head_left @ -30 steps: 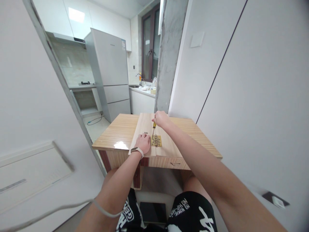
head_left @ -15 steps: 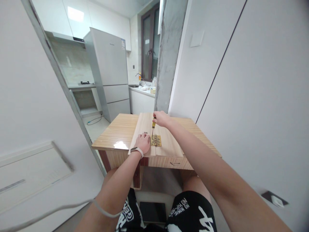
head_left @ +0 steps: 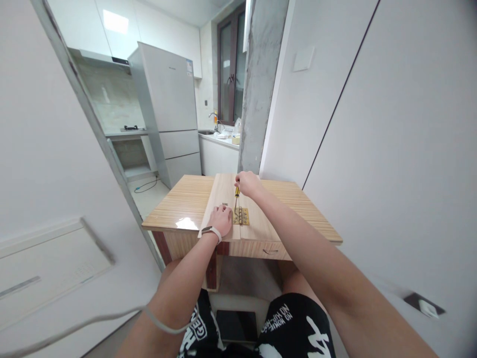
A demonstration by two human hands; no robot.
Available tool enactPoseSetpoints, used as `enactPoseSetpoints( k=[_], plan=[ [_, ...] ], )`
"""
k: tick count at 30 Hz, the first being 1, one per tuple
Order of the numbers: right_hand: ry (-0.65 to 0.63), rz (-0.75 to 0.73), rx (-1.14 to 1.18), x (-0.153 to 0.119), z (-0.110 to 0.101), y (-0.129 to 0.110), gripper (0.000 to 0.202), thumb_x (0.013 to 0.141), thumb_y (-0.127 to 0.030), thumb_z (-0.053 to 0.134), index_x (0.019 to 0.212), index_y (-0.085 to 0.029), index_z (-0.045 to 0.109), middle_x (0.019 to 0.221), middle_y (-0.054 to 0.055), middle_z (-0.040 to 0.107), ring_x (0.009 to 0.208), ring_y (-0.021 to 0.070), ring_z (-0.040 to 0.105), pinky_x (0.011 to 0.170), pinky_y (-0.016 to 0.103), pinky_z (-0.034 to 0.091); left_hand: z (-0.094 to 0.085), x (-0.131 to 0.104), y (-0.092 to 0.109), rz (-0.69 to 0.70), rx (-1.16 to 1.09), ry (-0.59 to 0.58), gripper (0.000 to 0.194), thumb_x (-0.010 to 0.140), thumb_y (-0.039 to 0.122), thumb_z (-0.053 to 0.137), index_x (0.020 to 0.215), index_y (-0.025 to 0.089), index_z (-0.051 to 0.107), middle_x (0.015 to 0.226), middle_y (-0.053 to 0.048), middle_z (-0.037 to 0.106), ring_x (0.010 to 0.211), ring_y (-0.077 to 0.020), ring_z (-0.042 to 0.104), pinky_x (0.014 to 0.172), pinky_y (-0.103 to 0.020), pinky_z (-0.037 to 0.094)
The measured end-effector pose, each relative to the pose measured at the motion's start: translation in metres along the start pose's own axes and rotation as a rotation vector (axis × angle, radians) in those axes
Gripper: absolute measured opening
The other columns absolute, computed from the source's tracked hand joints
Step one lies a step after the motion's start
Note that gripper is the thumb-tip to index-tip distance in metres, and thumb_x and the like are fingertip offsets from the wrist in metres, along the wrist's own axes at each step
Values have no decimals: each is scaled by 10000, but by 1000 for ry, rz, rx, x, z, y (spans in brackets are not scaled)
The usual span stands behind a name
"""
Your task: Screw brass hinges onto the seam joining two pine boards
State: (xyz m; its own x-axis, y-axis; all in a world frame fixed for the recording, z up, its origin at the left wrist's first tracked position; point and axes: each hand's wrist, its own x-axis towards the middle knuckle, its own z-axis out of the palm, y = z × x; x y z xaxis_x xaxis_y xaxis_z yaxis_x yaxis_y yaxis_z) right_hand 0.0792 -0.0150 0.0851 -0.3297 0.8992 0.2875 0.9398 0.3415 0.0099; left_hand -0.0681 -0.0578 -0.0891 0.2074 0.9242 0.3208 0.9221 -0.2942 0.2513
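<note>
A brass-coloured hinge (head_left: 245, 216) lies flat across the seam between two pale wooden boards (head_left: 216, 199). My right hand (head_left: 249, 184) is closed around the yellow-and-black handle of a screwdriver (head_left: 237, 192). The screwdriver stands nearly upright, its tip at the upper left part of the hinge. My left hand (head_left: 221, 220), with a white-banded watch on the wrist, lies flat on the left board beside the hinge. Just above its fingers are a few small screws (head_left: 225, 204). The contact of tip and screw is too small to make out.
The boards rest on a wood-grain table (head_left: 179, 199) with a drawer (head_left: 274, 250) at its front. A grey cable (head_left: 93, 320) crosses at lower left. Beyond the table stand a fridge (head_left: 175, 94) and a sink counter (head_left: 219, 149); a white wall rises on the right.
My right hand has turned slightly on the screwdriver handle, with the fingers now covering more of its top. The left hand, boards and hinge stay in place.
</note>
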Motion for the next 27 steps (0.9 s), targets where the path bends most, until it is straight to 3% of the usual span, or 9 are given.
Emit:
enactPoseSetpoints(
  k=[6, 10, 17, 21, 27],
  plan=[
    [-79, -167, 99, 2, -6, 6, 228, 944, -187, 636, 1136, -251, 741, 1115, 36, 766, 1039, 182, 680, 826, 227, 457, 0, -1, 0, -5, -11, -4, 332, 990, 250, 421, 1253, 257, 625, 1294, -109, 568, 1162, -291, 471, 1020, -446, 409],
    [-41, -103, 100, 3, -4, 5, 277, 930, -243, 675, 1202, -230, 720, 1184, 64, 749, 1083, 199, 672, 833, 237, 470, 1, -1, -2, -4, -10, 6, 321, 998, 259, 410, 1228, 256, 635, 1274, -112, 573, 1157, -291, 475, 1007, -443, 415],
    [8, 10, 60, 0, -2, -5, 266, 954, -391, 660, 1100, -205, 785, 1091, 136, 768, 1067, 237, 693, 870, 271, 490, 1, 0, -1, -3, -7, 12, 317, 1003, 267, 418, 1237, 264, 632, 1275, -102, 572, 1157, -289, 477, 999, -434, 423],
    [30, 8, 43, -3, 1, -6, 242, 974, -346, 629, 1069, -185, 783, 1084, 156, 765, 1059, 244, 696, 879, 280, 488, 0, 0, -1, -8, -15, -1, 321, 1003, 263, 420, 1251, 265, 624, 1286, -104, 567, 1172, -291, 474, 1010, -442, 418],
    [-10, -40, 50, 1, 1, 6, 181, 964, -245, 628, 1085, -220, 760, 1083, 92, 767, 1051, 217, 684, 848, 254, 468, 1, 0, -2, 0, -17, 6, 327, 1000, 263, 417, 1252, 266, 625, 1278, -107, 570, 1162, -291, 475, 1026, -447, 413]
  ],
)
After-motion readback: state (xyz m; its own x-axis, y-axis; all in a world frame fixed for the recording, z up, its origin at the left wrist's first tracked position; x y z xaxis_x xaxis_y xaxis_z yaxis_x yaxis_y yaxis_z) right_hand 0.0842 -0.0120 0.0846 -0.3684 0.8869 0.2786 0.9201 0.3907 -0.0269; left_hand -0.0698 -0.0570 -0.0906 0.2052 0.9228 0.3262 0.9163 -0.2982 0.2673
